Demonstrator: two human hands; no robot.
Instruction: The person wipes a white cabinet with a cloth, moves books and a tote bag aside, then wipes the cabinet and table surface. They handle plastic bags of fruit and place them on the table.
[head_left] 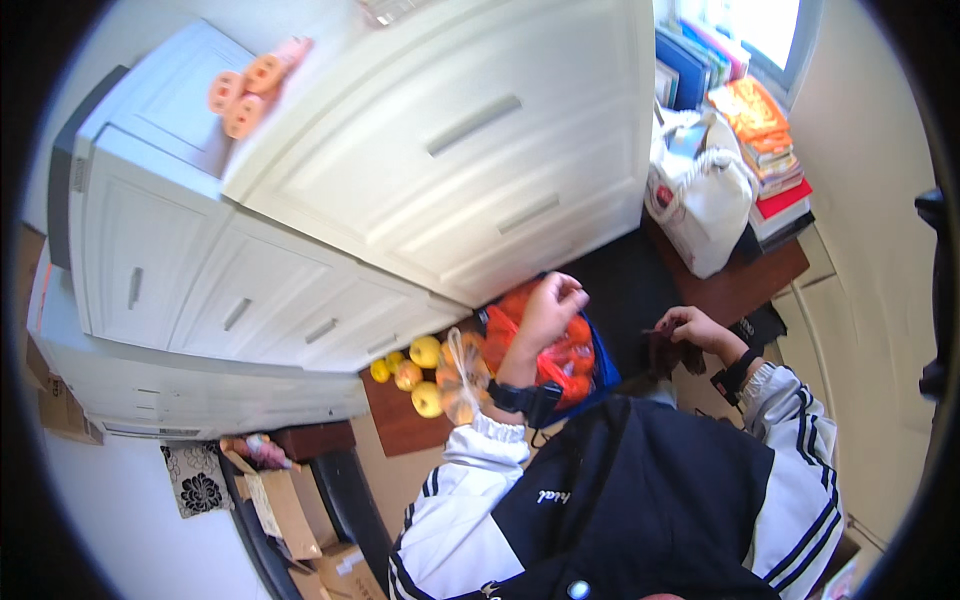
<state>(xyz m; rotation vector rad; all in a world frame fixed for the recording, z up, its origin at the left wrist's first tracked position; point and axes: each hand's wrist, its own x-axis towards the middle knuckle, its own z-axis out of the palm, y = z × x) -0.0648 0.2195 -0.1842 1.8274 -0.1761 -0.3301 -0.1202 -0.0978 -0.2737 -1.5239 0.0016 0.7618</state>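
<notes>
My left hand (552, 308) hovers over a red plastic bag (566, 362) full of orange round fruit, which sits in a blue-edged container (606, 372). Its fingers are curled together, and whatever they may pinch cannot be made out. To the right, my right hand (695, 328) grips a crumpled dark maroon piece (668, 352), thin and limp, hanging below the fingers. Beside my left wrist, a clear tied bag (462, 375) holds more orange fruit. Several loose yellow fruits (426, 399) lie left of it on a brown wooden surface (390, 415).
White drawers (480, 130) rise beyond the fruit. A white tote bag (705, 200) stands at the right, next to stacked books (775, 165). Pink-orange figures (245, 95) sit on top of the drawers. At lower left, an open cardboard box (285, 510) rests on a dark seat.
</notes>
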